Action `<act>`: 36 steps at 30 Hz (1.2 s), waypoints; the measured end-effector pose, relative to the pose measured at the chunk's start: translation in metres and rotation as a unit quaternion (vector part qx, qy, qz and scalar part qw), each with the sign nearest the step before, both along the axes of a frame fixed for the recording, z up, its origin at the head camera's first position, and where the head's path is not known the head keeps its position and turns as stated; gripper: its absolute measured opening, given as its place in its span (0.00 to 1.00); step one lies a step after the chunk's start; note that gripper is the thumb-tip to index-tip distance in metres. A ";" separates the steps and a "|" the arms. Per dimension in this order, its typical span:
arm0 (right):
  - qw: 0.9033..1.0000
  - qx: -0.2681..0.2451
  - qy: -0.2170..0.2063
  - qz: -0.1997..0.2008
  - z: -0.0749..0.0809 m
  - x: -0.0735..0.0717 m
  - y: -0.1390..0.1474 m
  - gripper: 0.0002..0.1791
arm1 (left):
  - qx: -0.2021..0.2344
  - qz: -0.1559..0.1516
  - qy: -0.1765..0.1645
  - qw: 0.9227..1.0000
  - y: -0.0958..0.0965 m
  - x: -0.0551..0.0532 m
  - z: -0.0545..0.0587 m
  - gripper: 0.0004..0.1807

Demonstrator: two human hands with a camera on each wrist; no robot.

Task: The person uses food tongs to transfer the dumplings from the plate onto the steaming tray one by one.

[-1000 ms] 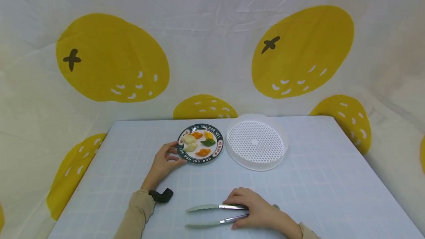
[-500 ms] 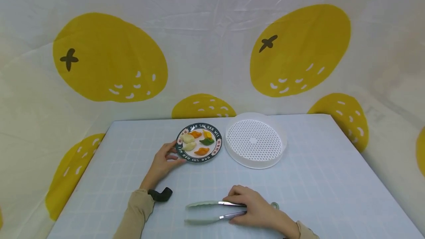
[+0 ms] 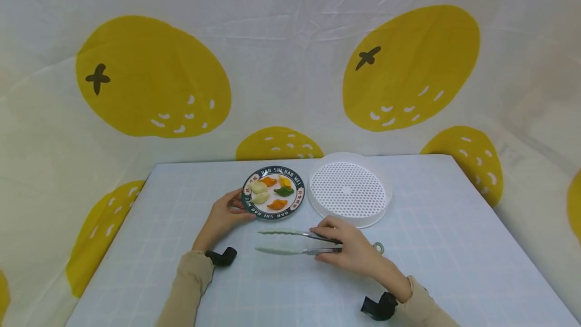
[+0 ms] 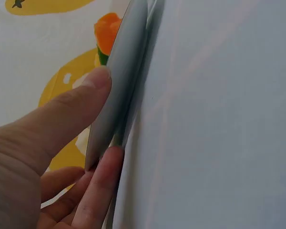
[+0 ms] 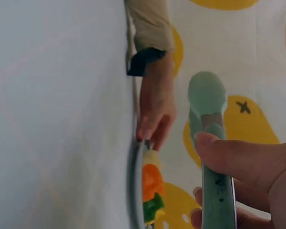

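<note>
My left hand (image 3: 221,221) holds the near left rim of a round plate (image 3: 296,197) with a dark lettered border. In the left wrist view the thumb lies against the plate's edge (image 4: 121,71), fingers at its underside. Several dumpling-shaped pieces sit on it: pale ones (image 3: 260,198), orange ones (image 3: 277,204), a green one (image 3: 284,191) and a yellow one (image 3: 284,181). My right hand (image 3: 349,246) grips tongs (image 3: 314,251) with pale green tips, pointing left in front of the plate. The tong arms are spread, with nothing between them.
Right of the plate, near the table's back edge, lies a white round perforated tray (image 3: 348,191). A pale checked cloth (image 3: 454,246) covers the table. Black devices sit on the left wrist (image 3: 222,256) and right wrist (image 3: 380,307). Behind hangs a fruit-printed curtain (image 3: 290,64).
My right hand has carried the tongs forward from near the table's front, toward the plate and tray. The left hand stays on the plate's rim.
</note>
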State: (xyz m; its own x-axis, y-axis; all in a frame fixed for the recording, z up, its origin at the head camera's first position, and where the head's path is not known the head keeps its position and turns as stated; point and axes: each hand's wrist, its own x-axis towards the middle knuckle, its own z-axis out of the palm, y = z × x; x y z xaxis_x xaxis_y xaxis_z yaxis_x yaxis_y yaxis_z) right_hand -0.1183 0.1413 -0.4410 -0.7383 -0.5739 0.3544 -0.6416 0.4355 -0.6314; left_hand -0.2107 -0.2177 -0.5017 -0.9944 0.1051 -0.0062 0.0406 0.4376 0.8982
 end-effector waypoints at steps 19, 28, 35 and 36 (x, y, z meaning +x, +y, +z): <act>0.991 0.033 0.027 -0.129 0.049 -0.060 0.002 0.27 | 0.032 0.009 0.009 0.999 0.004 0.000 -0.009 0.59; 0.982 0.122 0.019 -0.143 0.043 -0.073 -0.003 0.26 | 0.029 0.002 0.013 0.999 0.004 0.001 -0.009 0.58; 0.972 0.177 0.030 -0.151 0.036 -0.072 -0.011 0.25 | 0.034 0.001 0.030 0.999 0.004 0.000 -0.009 0.58; 0.971 0.182 0.033 -0.153 0.036 -0.072 -0.012 0.25 | 0.035 0.000 0.032 0.999 0.004 0.000 -0.010 0.59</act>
State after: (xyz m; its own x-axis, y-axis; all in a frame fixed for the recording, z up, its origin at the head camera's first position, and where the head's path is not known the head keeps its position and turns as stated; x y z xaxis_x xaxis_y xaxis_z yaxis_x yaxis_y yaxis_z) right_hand -0.1900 0.1291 -0.4052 -0.8767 -0.4272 0.2211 -0.4805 0.7989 -0.3618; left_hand -0.2102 -0.2142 -0.5113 -0.9925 0.1037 0.0649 0.0995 0.3746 0.9218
